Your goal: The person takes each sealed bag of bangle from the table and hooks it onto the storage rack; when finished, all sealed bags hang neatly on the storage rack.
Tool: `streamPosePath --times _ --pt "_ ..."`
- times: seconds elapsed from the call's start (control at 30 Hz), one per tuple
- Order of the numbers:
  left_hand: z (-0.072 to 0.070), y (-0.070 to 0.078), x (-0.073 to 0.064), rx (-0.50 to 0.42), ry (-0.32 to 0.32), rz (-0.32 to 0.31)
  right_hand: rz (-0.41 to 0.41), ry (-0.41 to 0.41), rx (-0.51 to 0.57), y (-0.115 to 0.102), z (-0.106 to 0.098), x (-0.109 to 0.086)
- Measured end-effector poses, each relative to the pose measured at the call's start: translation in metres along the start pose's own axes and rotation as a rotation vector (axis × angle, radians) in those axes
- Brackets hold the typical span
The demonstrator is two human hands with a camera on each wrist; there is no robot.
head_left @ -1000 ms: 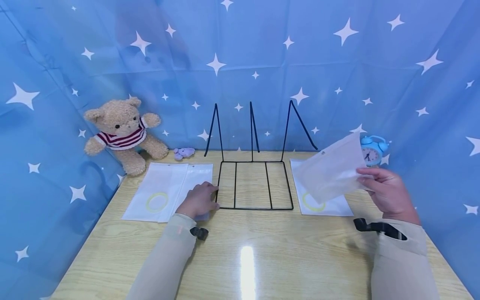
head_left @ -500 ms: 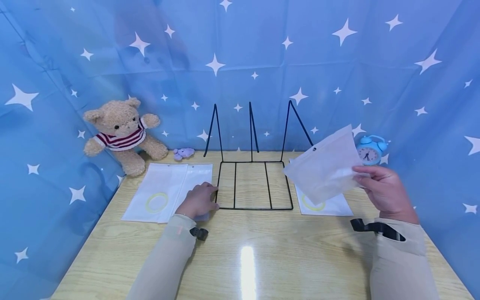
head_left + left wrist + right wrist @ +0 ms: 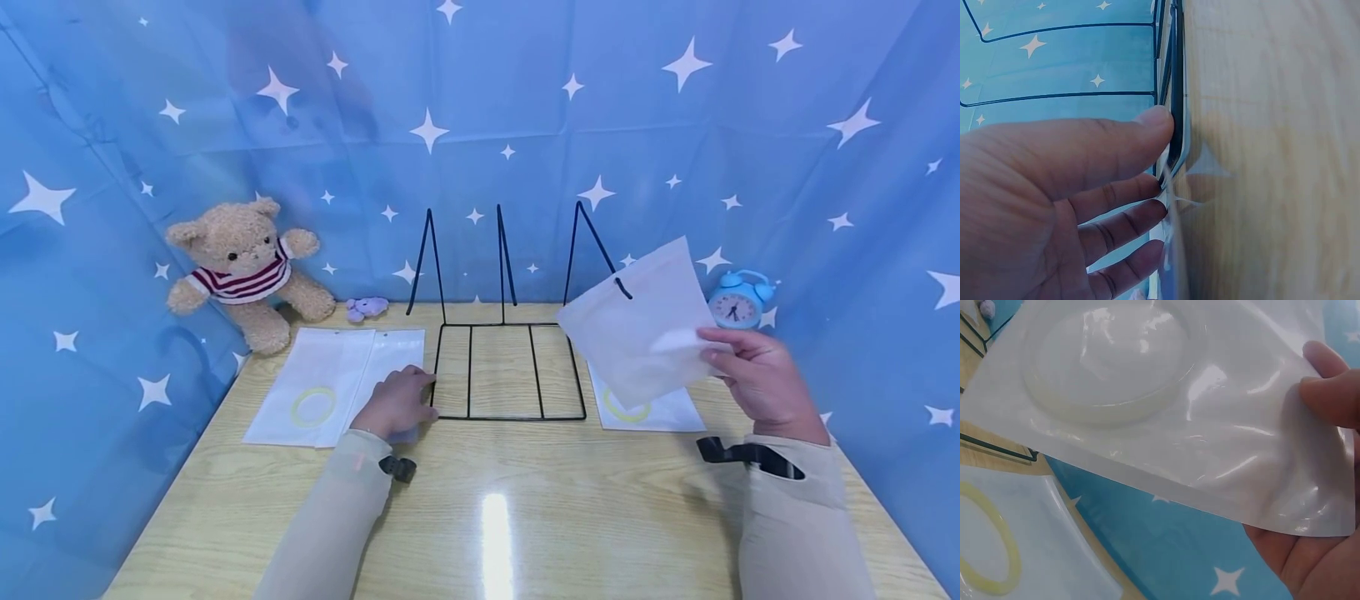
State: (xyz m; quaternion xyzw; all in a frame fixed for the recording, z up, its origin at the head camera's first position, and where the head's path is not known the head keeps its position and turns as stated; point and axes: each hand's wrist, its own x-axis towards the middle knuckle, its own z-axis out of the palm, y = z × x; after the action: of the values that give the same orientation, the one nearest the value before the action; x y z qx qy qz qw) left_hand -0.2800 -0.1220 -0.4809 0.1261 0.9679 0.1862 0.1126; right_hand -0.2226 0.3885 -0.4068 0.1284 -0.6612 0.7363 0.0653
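My right hand [image 3: 768, 383] pinches the edge of a white plastic pouch [image 3: 637, 325] between thumb and fingers. A round pale ring shows through the pouch [image 3: 1110, 362] in the right wrist view. The pouch hangs tilted at the right prong of a black wire display rack [image 3: 507, 417], and the prong's tip pokes out through the hole near its top edge. My left hand [image 3: 397, 400] grips the rack's front left corner, thumb [image 3: 1157, 122] on the wire. Under the raised pouch lies another white pouch [image 3: 675, 410] with a yellow ring.
Two white pouches [image 3: 288, 396] lie overlapping on the table [image 3: 420, 517] left of the rack, one showing a yellow ring. A teddy bear [image 3: 243, 267] and a small purple toy [image 3: 367, 309] sit at the back left. A blue alarm clock [image 3: 737, 304] stands behind my right hand.
The pouch in my right hand has moved left and up, and its hole has gone over the tip of the right prong. My left hand stays on the rack.
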Motion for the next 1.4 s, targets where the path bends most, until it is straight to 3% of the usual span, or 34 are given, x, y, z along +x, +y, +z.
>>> streamPosePath --times 0.13,0.27,0.47,0.63,0.83,1.4 --pt "0.0 0.0 0.0 0.004 -0.003 -0.001 0.03 0.013 -0.134 -0.001 0.002 0.002" --pt "0.0 0.001 0.0 0.005 -0.002 0.001 0.036 0.023 -0.392 0.0 0.002 0.003" --pt "-0.001 0.001 0.0 0.004 -0.004 0.001 0.01 -0.057 -0.662 0.001 0.003 0.005" --pt "-0.002 0.001 -0.001 0.003 -0.004 0.005 0.117 -0.159 -0.701 0.0 0.01 0.008" --pt "-0.002 0.002 -0.002 -0.004 -0.005 0.006 0.195 -0.261 -0.597 0.0 0.016 0.008" --pt "0.0 0.001 -0.001 -0.015 -0.002 0.001 0.184 -0.151 -0.604 0.005 0.029 0.011"
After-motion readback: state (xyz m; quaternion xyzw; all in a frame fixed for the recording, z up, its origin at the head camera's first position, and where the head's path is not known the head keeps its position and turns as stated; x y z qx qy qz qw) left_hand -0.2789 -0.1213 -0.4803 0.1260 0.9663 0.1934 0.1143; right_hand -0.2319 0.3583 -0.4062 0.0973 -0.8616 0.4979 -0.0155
